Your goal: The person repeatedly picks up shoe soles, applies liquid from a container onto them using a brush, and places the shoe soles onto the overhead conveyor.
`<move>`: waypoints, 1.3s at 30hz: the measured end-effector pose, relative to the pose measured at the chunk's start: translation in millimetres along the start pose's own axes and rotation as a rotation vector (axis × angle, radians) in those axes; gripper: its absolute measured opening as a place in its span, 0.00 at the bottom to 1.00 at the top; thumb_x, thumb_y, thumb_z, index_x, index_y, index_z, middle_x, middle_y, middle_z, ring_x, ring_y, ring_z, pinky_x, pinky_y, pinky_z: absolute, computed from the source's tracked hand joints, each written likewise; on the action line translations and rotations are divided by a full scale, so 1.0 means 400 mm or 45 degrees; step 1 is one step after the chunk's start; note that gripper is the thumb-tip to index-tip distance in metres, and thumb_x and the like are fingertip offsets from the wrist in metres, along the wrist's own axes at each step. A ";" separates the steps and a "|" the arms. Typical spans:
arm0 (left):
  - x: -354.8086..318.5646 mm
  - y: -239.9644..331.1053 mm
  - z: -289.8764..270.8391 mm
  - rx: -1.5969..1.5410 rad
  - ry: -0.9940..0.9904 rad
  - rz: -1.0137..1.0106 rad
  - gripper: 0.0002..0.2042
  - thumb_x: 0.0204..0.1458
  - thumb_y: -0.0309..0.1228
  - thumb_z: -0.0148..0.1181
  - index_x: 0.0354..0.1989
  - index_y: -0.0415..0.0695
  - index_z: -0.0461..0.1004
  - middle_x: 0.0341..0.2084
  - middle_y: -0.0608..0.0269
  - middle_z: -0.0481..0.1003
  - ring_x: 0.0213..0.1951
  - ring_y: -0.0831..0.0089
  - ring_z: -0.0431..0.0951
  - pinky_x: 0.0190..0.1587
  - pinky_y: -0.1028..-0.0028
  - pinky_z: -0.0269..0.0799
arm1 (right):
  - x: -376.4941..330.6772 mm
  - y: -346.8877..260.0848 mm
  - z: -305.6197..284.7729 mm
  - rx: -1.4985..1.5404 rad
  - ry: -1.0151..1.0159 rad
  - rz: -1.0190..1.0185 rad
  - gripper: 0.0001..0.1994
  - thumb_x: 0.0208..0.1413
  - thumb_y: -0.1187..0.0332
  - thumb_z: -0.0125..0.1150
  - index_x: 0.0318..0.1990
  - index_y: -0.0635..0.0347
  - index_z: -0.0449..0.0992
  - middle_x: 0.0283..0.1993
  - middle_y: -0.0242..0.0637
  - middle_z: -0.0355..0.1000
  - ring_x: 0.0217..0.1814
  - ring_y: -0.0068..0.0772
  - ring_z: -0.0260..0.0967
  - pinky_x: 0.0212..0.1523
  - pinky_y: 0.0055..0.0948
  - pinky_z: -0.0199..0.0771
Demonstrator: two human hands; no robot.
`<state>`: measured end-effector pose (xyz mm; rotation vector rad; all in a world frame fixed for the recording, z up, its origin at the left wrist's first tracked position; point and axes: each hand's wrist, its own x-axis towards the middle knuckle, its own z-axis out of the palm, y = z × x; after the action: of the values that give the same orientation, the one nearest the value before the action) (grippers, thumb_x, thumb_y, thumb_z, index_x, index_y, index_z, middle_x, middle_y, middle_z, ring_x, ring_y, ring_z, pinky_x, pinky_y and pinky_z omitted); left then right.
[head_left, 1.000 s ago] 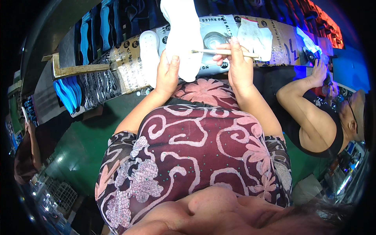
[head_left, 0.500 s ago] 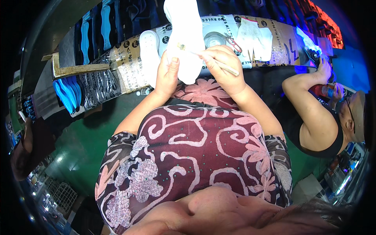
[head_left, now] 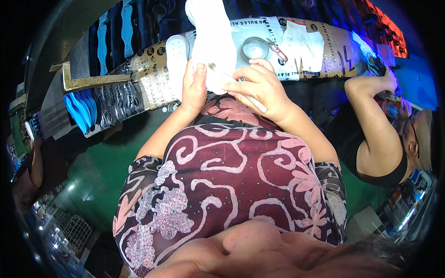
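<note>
A bright white shoe, washed out by the light, is tilted up in front of me with a small brownish patch near its lower part. My left hand is closed on the shoe's left edge, thumb up on its surface. In my right hand is a slim pale-handled tool, pinched in the fingers; its thin end meets the shoe near the patch. I cannot tell exactly what kind of tool it is. A second white shoe lies beside the first, to its left.
On the cardboard-covered bench sit a round shallow bowl, red-handled snips and white cloth pieces. Blue strips hang at the left below a wooden bar. A co-worker's arm is at the right.
The shoe has shifted slightly left and tilted. My right hand has moved a little left and down with the tool, uncovering more of the bowl. The co-worker's arm at the right has moved.
</note>
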<state>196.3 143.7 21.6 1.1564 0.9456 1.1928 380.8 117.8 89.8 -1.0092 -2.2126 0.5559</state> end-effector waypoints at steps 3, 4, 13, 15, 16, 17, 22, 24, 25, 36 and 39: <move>-0.001 0.004 0.003 0.007 0.011 -0.010 0.20 0.59 0.41 0.40 0.49 0.35 0.60 0.40 0.58 0.67 0.41 0.75 0.67 0.46 0.75 0.64 | -0.004 0.001 -0.010 0.003 -0.126 -0.018 0.12 0.40 0.70 0.59 0.36 0.47 0.78 0.34 0.31 0.67 0.36 0.33 0.64 0.50 0.36 0.55; 0.000 0.005 0.004 -0.008 0.029 -0.033 0.20 0.60 0.41 0.39 0.49 0.35 0.60 0.40 0.58 0.67 0.42 0.75 0.67 0.46 0.75 0.63 | -0.004 0.000 -0.012 0.003 -0.125 -0.017 0.12 0.40 0.70 0.59 0.36 0.47 0.78 0.34 0.31 0.67 0.36 0.33 0.64 0.50 0.36 0.55; -0.003 -0.001 0.000 0.034 0.000 -0.021 0.20 0.60 0.41 0.39 0.49 0.35 0.59 0.40 0.58 0.67 0.42 0.74 0.67 0.47 0.75 0.63 | 0.004 -0.018 -0.046 0.032 -0.387 -0.137 0.13 0.37 0.69 0.58 0.35 0.45 0.79 0.33 0.31 0.65 0.36 0.34 0.62 0.46 0.33 0.55; -0.004 -0.004 -0.006 0.054 -0.002 -0.025 0.20 0.60 0.41 0.39 0.49 0.35 0.59 0.41 0.57 0.67 0.42 0.74 0.67 0.47 0.75 0.63 | 0.005 -0.015 -0.062 0.102 -0.424 -0.111 0.12 0.38 0.69 0.58 0.35 0.46 0.79 0.33 0.31 0.65 0.36 0.34 0.62 0.43 0.31 0.57; -0.003 -0.004 -0.006 0.072 -0.010 -0.029 0.20 0.60 0.41 0.39 0.49 0.35 0.59 0.41 0.57 0.67 0.43 0.74 0.67 0.47 0.75 0.63 | 0.000 -0.012 -0.067 0.100 -0.424 -0.111 0.12 0.38 0.69 0.58 0.35 0.46 0.79 0.33 0.31 0.65 0.36 0.34 0.62 0.43 0.31 0.57; -0.003 -0.002 -0.006 0.071 -0.010 -0.027 0.20 0.60 0.41 0.39 0.49 0.35 0.59 0.41 0.57 0.67 0.43 0.74 0.67 0.47 0.75 0.63 | -0.006 -0.007 -0.071 0.151 -0.326 -0.037 0.11 0.40 0.70 0.57 0.35 0.47 0.79 0.32 0.32 0.65 0.35 0.34 0.62 0.42 0.30 0.57; 0.002 -0.008 -0.005 0.081 -0.042 0.038 0.21 0.60 0.41 0.39 0.50 0.34 0.59 0.42 0.57 0.66 0.44 0.73 0.66 0.49 0.74 0.61 | -0.036 0.021 -0.037 0.640 0.178 0.312 0.11 0.55 0.66 0.50 0.37 0.65 0.75 0.28 0.35 0.69 0.28 0.26 0.62 0.33 0.21 0.61; -0.002 -0.006 0.001 0.075 -0.032 0.040 0.22 0.59 0.42 0.39 0.51 0.34 0.58 0.42 0.56 0.66 0.45 0.73 0.66 0.50 0.74 0.60 | -0.039 0.007 -0.028 0.961 0.212 0.595 0.16 0.58 0.62 0.47 0.37 0.69 0.73 0.29 0.35 0.70 0.28 0.21 0.62 0.31 0.18 0.62; -0.002 -0.006 0.003 0.068 -0.024 0.043 0.22 0.59 0.42 0.39 0.51 0.34 0.58 0.42 0.56 0.66 0.45 0.72 0.66 0.50 0.74 0.60 | -0.041 0.011 -0.015 1.118 0.310 0.713 0.16 0.59 0.63 0.47 0.38 0.69 0.73 0.28 0.35 0.70 0.28 0.20 0.62 0.31 0.18 0.63; -0.005 0.015 0.009 0.141 -0.054 0.119 0.24 0.58 0.45 0.42 0.50 0.34 0.59 0.41 0.56 0.66 0.44 0.72 0.66 0.49 0.74 0.60 | -0.043 0.012 0.019 1.006 0.401 0.907 0.16 0.58 0.61 0.49 0.33 0.68 0.76 0.25 0.37 0.73 0.25 0.20 0.65 0.28 0.17 0.65; -0.010 0.014 0.012 0.194 -0.056 0.150 0.23 0.58 0.44 0.43 0.49 0.34 0.59 0.40 0.56 0.67 0.43 0.73 0.66 0.48 0.75 0.61 | -0.039 0.005 0.015 0.958 0.454 0.933 0.16 0.58 0.62 0.50 0.31 0.68 0.76 0.24 0.37 0.73 0.26 0.21 0.68 0.30 0.17 0.66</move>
<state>199.4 138.9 27.7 1.3703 0.9586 1.2007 385.4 106.2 78.7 -1.3221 -1.1050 1.2849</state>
